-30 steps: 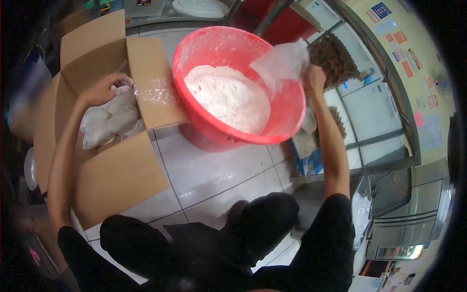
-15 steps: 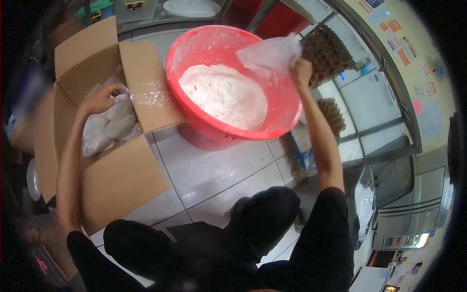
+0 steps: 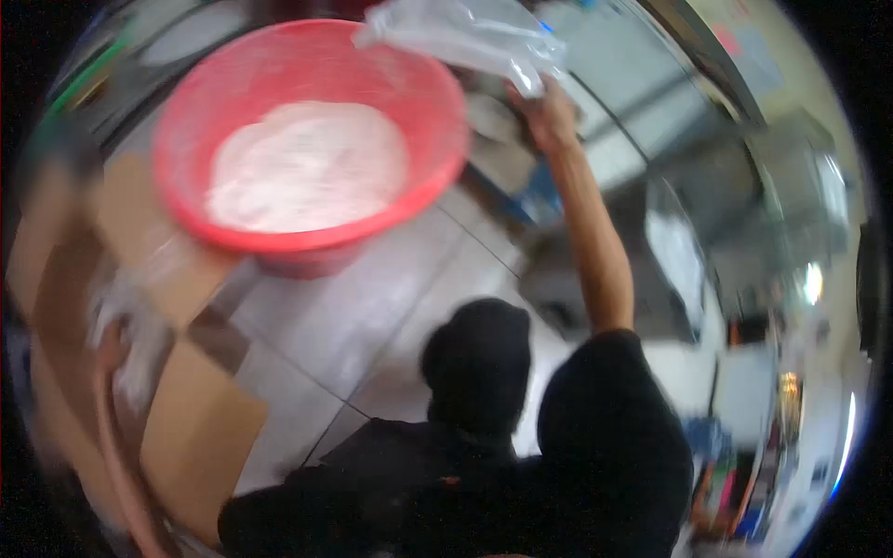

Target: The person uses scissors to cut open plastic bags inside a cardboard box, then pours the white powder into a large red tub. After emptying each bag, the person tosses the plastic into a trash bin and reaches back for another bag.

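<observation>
Since the earlier frame, bag (image 3: 465,37) moves from over the tub's inside out to its far right rim, and right hand (image 3: 551,116) reaches further forward with it. View also swings right, so tub (image 3: 433,130) and box (image 3: 200,418) sit further left in my feed.

Right hand: fingers closed on one end of bag, arm stretched out. Bag is clear, limp, stretched sideways; it overlaps tub's rim from where I look, can't tell if it touches. Left hand (image 3: 113,346): inside box, beside clear plastic (image 3: 139,363). Too blurred for me to tell whether it grips or just rests there.

Tub is red, stands on floor (image 3: 326,316), tiled, with white powder (image 3: 307,167) heaped inside, below the rim. Box is cardboard, flaps spread, one flap against tub's left side. I see black sleeve (image 3: 605,400) on right arm, dark-clad knee (image 3: 479,363) beside it.
</observation>
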The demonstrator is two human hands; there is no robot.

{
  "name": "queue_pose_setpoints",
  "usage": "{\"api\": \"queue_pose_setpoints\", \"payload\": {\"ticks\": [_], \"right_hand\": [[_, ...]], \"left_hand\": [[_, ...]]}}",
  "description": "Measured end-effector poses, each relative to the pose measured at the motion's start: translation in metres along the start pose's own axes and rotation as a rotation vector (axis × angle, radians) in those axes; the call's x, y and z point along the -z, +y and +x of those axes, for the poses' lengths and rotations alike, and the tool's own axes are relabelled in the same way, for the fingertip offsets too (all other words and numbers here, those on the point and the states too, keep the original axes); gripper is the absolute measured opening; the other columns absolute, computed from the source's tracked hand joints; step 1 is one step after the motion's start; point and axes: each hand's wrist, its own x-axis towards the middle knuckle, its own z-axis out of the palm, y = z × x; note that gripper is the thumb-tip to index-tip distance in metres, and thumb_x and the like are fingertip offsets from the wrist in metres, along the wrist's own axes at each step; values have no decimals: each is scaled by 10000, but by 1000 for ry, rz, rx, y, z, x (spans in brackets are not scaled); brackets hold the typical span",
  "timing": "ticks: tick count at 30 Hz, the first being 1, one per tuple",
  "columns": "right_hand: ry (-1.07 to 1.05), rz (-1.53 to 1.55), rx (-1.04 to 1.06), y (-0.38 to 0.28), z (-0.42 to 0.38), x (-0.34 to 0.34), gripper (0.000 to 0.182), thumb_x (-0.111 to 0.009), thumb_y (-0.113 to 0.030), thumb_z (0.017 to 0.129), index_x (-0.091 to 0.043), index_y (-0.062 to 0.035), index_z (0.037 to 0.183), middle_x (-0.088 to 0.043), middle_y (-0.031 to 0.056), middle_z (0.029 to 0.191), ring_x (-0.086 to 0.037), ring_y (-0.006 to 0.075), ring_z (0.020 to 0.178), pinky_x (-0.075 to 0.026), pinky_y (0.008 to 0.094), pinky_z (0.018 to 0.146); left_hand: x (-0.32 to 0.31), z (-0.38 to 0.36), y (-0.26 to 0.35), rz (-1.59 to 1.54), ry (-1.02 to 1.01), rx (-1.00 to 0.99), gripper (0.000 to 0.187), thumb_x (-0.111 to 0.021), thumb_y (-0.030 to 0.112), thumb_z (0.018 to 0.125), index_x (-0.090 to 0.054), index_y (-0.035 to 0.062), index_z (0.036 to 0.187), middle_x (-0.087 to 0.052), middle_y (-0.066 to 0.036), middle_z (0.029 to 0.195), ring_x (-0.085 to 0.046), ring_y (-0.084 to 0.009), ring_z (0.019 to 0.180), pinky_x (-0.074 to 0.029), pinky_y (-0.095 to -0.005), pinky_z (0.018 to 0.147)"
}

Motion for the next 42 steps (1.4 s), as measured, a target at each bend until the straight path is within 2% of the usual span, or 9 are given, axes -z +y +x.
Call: {"api": "queue_pose_setpoints", "payload": {"ticks": [3,9,13,17,23,27,32,35,42], "right_hand": [[2,63,119,-50,-26,119,406,-412,-177,897,-329,91,1191,-466,221,1117,-540,329,960,-528,386,756],[444,-293,334,-191,-159,259,372,-415,-177,908,-390,72,1182,-509,175,1119,-523,287,1013,-470,377,845],[731,-496,18,-251,-230,365,381,-451,-215,896,-414,7,1203,-548,184,1060,-559,271,937,-478,366,810],[525,-1577,-517,-269,-262,407,376,-490,-238,874,-453,-27,1183,-579,192,977,-583,274,864,-478,372,776],[142,-1928,-627,-239,-230,433,361,-499,-251,875,-487,-22,1154,-598,181,954,-596,273,838,-478,379,768],[98,-2068,-569,-210,-179,371,354,-505,-259,875,-510,-19,1135,-611,174,940,-605,271,821,-477,383,763],[-39,-2037,-346,-209,-150,215,347,-513,-269,875,-538,-15,1110,-628,165,921,-615,270,799,-477,389,756],[-200,-1943,-263,-201,-152,139,345,-518,-276,876,-555,-12,1096,-637,159,910,-622,269,786,-477,392,752],[-525,-1908,-125,-186,-203,-3,424,-440,-358,900,-606,33,902,-635,149,789,-595,243,697,-452,358,648]], "left_hand": [[-47,28,-22,-5,-150,59,436,-513,156,808,-443,1,1210,-448,-191,1241,-428,-308,1151,-336,-373,962],[-121,27,-22,-44,-375,134,466,-532,157,787,-428,8,1216,-430,-197,1254,-417,-320,1157,-341,-389,956],[-153,22,-11,-61,-468,137,488,-545,158,773,-418,12,1221,-417,-201,1264,-410,-327,1162,-344,-399,952],[-169,14,-4,-78,-524,106,510,-558,159,759,-408,16,1225,-405,-205,1273,-403,-335,1166,-347,-409,948],[-105,-85,2,29,-547,124,544,-576,160,738,-394,22,1231,-386,-211,1287,-392,-346,1173,-352,-425,942],[-66,-96,-11,178,-424,170,568,-589,161,724,-384,27,1236,-374,-215,1296,-385,-354,1177,-355,-435,938],[-23,-96,19,305,201,414,408,-602,167,714,-520,4,1079,-497,-223,1163,-490,-328,1077,-416,-426,866],[-28,-62,-3,343,-307,426,326,-626,189,704,-596,-7,963,-583,-203,1025,-564,-314,969,-469,-402,785],[-83,-58,-20,674,-192,234,137,-589,153,721,-676,86,802,-647,-115,879,-628,-271,807,-511,-374,656]]}}
